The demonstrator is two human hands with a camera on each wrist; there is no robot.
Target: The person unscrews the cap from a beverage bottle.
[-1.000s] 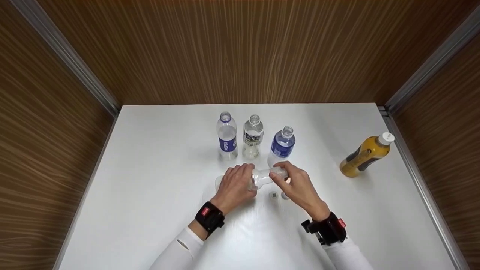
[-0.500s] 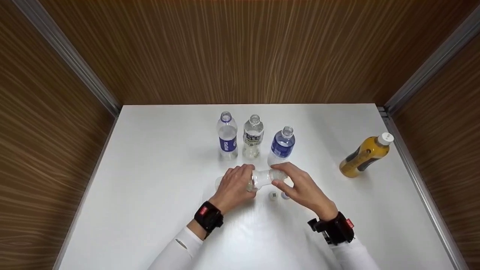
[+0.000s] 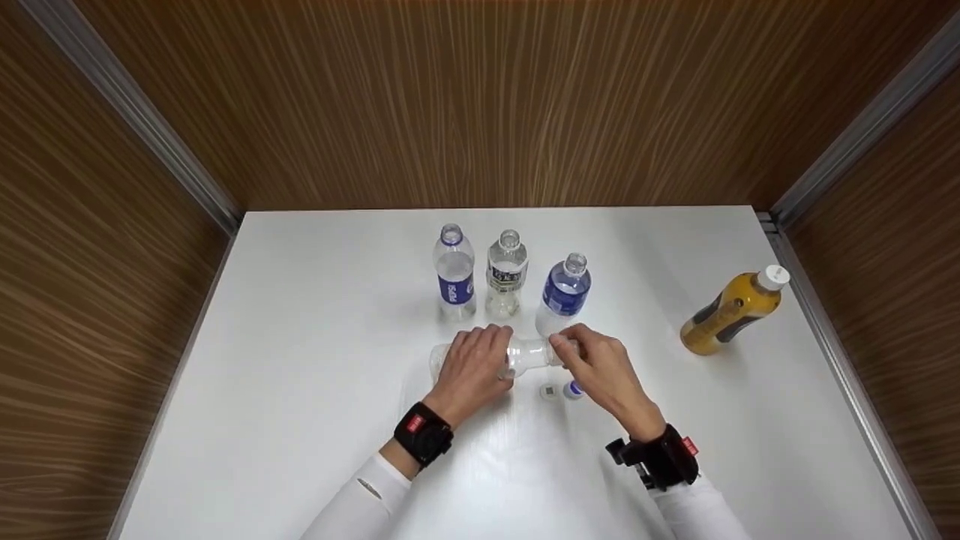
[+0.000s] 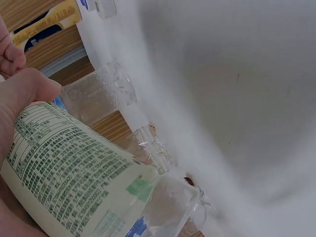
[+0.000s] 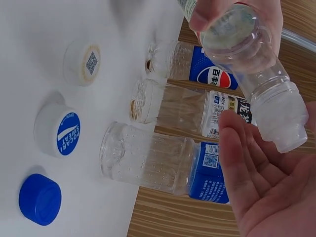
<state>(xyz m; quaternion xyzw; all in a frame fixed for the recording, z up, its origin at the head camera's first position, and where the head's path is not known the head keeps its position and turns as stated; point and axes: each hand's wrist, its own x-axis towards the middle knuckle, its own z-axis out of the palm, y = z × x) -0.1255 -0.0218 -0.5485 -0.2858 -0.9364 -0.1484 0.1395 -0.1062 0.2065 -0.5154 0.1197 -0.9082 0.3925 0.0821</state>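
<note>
My left hand point(image 3: 471, 367) grips a clear plastic bottle point(image 3: 529, 355) round its body, held on its side with the neck to the right. A pale label with green print point(image 4: 69, 168) covers its middle in the left wrist view. At the neck end my right hand point(image 3: 606, 369) pinches the cloudy white cap point(image 5: 280, 116) between thumb and fingers; part of that hold is hidden. Beneath the hands lie a white cap with a square code point(image 5: 84, 63), a white cap with a blue top point(image 5: 58, 129) and a blue cap point(image 5: 40, 199).
Behind the hands stand three capless clear bottles: a Pepsi bottle point(image 3: 455, 289), one with a dark-lettered label point(image 3: 505, 277) and one with a blue label point(image 3: 564, 292). A capped yellow bottle point(image 3: 724, 315) stands right on the white table point(image 3: 300, 337). Wood-grain panels point(image 3: 480, 105) surround it.
My right hand loosened and turned at the bottle's neck, its wrist swinging right, then swung back and took the cap again. The left hand and its bottle have hardly moved.
</note>
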